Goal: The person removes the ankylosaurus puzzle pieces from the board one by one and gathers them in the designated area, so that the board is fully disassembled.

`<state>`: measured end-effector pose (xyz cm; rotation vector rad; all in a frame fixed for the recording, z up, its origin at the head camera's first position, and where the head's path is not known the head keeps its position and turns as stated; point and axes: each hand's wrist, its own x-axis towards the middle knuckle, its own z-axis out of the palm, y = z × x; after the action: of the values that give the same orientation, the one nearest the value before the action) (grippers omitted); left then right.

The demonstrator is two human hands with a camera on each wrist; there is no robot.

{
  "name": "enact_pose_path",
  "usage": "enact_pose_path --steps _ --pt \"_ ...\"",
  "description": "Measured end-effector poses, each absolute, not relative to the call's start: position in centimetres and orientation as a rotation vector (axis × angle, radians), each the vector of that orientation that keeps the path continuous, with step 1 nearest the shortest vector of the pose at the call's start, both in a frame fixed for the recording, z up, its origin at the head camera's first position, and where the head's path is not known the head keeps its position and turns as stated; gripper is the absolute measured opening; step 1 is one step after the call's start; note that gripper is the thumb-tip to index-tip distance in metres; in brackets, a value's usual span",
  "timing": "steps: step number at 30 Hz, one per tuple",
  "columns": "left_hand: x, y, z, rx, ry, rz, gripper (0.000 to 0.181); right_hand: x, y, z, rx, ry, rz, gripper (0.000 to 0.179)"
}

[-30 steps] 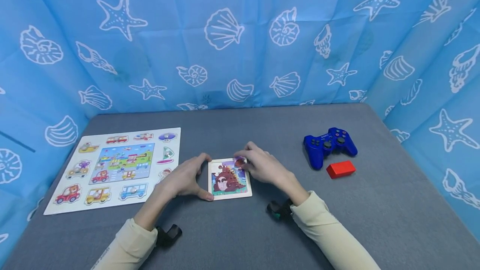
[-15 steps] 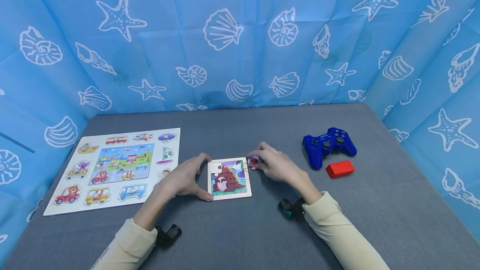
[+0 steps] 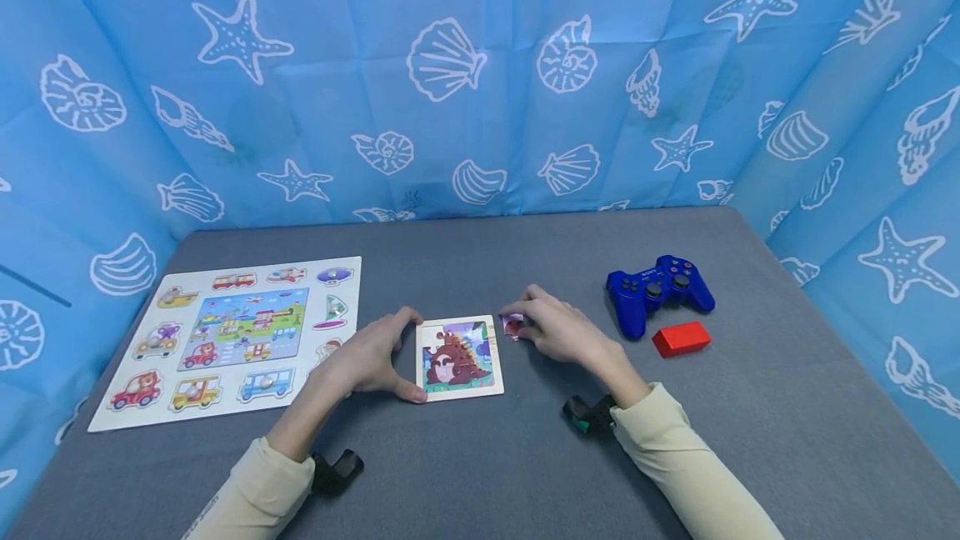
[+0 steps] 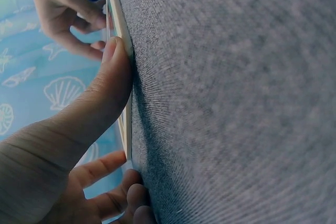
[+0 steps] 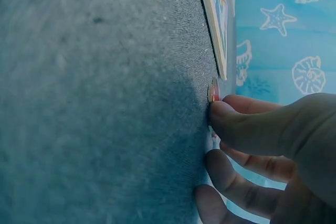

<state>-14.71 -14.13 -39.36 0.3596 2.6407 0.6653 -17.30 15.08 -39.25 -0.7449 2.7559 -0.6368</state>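
A small square jigsaw puzzle in a pale wooden frame (image 3: 465,395), with a brown dinosaur picture, lies flat on the grey table. My left hand (image 3: 367,357) holds it by its left side, thumb at the near corner and index finger at the far corner. In the left wrist view the thumb (image 4: 113,72) presses on the frame's edge. Just right of the puzzle, my right hand (image 3: 558,332) pinches a small purple and red puzzle piece (image 3: 513,324) between thumb and fingers, low over the cloth. The right wrist view shows this piece (image 5: 213,90) edge-on, partly hidden by the thumb.
A large white knob puzzle board (image 3: 225,417) with vehicle pieces lies at the left. To the right are a blue game controller (image 3: 656,290) and a red block (image 3: 681,339). A blue shell-print curtain (image 3: 480,107) hangs behind the table.
My right hand has moved the piece from over the puzzle's upper right corner to the table just right of the frame. The left hand has kept its place.
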Motion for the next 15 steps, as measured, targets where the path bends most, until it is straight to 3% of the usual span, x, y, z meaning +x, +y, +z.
enact_pose_path --steps 15 --pt "-14.7 -14.1 -39.3 0.353 2.631 0.657 0.102 -16.9 14.0 -38.2 -0.761 2.832 -0.686 0.033"
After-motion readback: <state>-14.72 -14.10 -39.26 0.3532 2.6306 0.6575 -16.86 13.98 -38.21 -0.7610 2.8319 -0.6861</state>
